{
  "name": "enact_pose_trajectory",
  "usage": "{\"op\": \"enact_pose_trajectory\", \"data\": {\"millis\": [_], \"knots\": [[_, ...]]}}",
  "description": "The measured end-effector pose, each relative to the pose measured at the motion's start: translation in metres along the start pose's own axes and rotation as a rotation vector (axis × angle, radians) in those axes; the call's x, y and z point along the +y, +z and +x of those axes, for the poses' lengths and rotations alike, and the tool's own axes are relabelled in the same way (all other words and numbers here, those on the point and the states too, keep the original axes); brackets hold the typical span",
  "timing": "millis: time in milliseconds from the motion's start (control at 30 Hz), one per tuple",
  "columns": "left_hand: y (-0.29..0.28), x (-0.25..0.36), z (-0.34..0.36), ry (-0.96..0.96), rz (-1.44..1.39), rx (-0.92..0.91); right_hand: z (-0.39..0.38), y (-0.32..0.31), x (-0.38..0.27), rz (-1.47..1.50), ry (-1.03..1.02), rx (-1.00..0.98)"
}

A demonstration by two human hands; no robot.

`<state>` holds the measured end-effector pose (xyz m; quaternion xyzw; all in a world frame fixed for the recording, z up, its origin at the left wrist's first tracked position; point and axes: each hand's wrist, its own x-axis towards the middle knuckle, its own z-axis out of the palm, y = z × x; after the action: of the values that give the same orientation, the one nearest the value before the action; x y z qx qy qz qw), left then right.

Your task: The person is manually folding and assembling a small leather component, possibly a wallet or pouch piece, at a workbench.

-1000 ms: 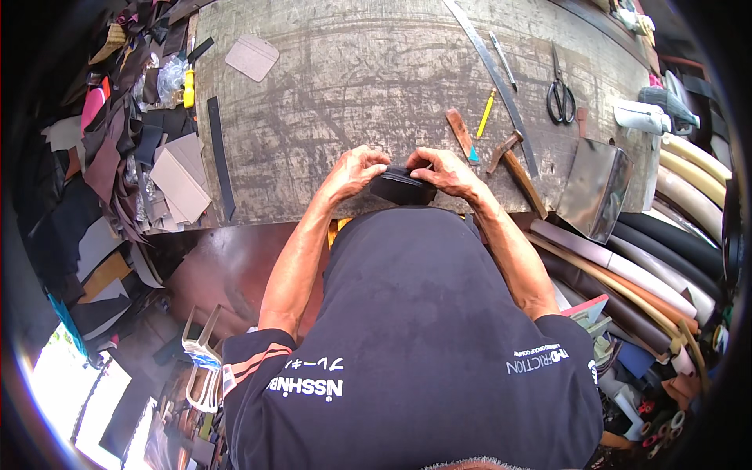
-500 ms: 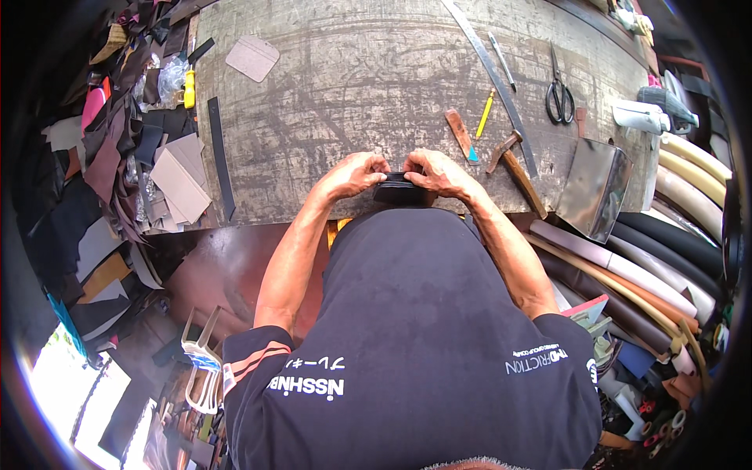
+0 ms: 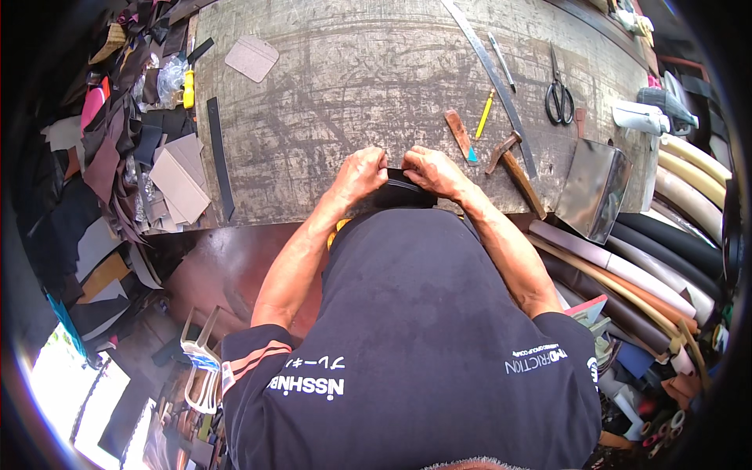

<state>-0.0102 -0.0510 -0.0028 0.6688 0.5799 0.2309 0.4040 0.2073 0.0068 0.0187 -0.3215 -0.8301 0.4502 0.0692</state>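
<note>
At the near edge of the worn table (image 3: 337, 94), a dark wallet-like leather piece (image 3: 402, 189) with layered edges sits close against my body. My left hand (image 3: 360, 172) pinches its far left corner, fingers curled in. Across from it, my right hand (image 3: 435, 171) grips the far right corner with thumb and bent fingers. Its lower part is partly hidden by my dark shirt. To the right of my right hand lie a wooden-handled hammer (image 3: 520, 178) and a short brown-handled tool with a blue tip (image 3: 460, 135).
A long metal ruler (image 3: 495, 78), yellow pencil (image 3: 485, 115), silver pen (image 3: 502, 59) and black scissors (image 3: 559, 98) lie to the right. Leather scraps (image 3: 102, 168) pile up at left by a yellow-handled tool (image 3: 189, 88). Material rolls (image 3: 627, 270) stand at right, beside a metal block (image 3: 594, 188).
Both hands have shifted slightly away from my body and my left fingers have curled in more. The wallet-like piece shows more of its layered face between them.
</note>
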Motion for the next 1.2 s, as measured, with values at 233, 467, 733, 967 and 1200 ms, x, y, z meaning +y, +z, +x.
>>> {"op": "enact_pose_trajectory", "data": {"millis": [233,467,733,967,1200], "knots": [[0.011,0.008,-0.009,-0.008,0.005,0.146,-0.008,0.005,0.005,-0.120,0.081,0.067],[0.020,0.009,-0.011,-0.130,0.084,0.192,-0.011,0.010,0.014,-0.098,0.128,0.087],[0.033,0.003,-0.014,-0.165,0.115,0.204,-0.016,0.002,0.008,-0.120,0.392,0.039],[0.009,-0.010,-0.012,-0.226,-0.102,0.085,-0.028,-0.006,0.014,0.240,0.417,0.156],[0.016,-0.009,-0.070,-0.309,-0.157,0.201,-0.068,0.002,-0.009,-0.084,0.122,0.293]]}}
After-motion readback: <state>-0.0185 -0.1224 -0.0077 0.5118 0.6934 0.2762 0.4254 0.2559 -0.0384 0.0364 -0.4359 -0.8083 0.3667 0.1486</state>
